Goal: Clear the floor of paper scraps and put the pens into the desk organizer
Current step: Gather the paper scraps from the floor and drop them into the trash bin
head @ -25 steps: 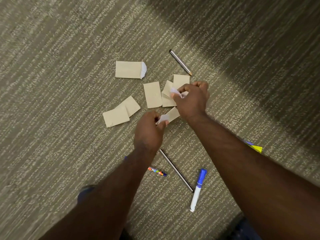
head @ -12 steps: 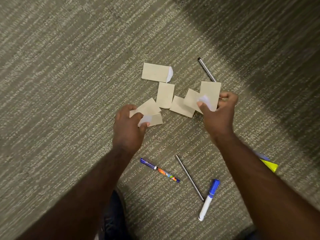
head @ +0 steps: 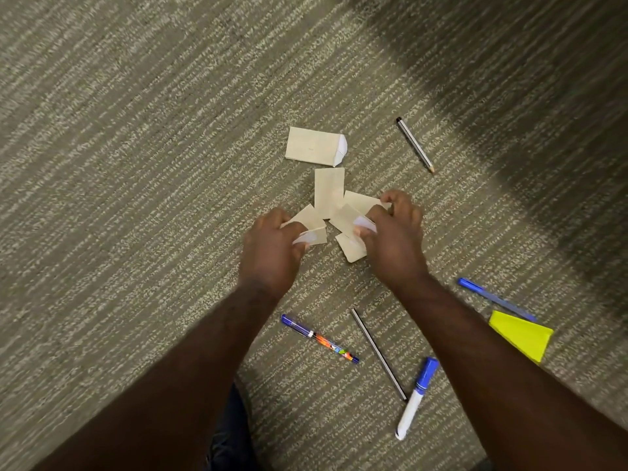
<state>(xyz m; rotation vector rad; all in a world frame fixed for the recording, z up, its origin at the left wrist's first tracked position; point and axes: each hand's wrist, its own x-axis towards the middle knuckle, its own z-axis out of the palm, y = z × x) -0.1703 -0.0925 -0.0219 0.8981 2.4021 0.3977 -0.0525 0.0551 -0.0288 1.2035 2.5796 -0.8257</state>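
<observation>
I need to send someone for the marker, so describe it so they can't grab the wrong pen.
On the carpet, look beside the person's right forearm. The marker lies next to a thin dark pen. It is the thickest one, with a white barrel and blue cap.

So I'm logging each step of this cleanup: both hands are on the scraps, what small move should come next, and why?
Probably bring the two bunches together into one hand. The left hand and right hand each pinch tan paper scraps close together, while a folded scrap and an upright scrap lie loose just beyond. A freed hand could pick those up.
</observation>
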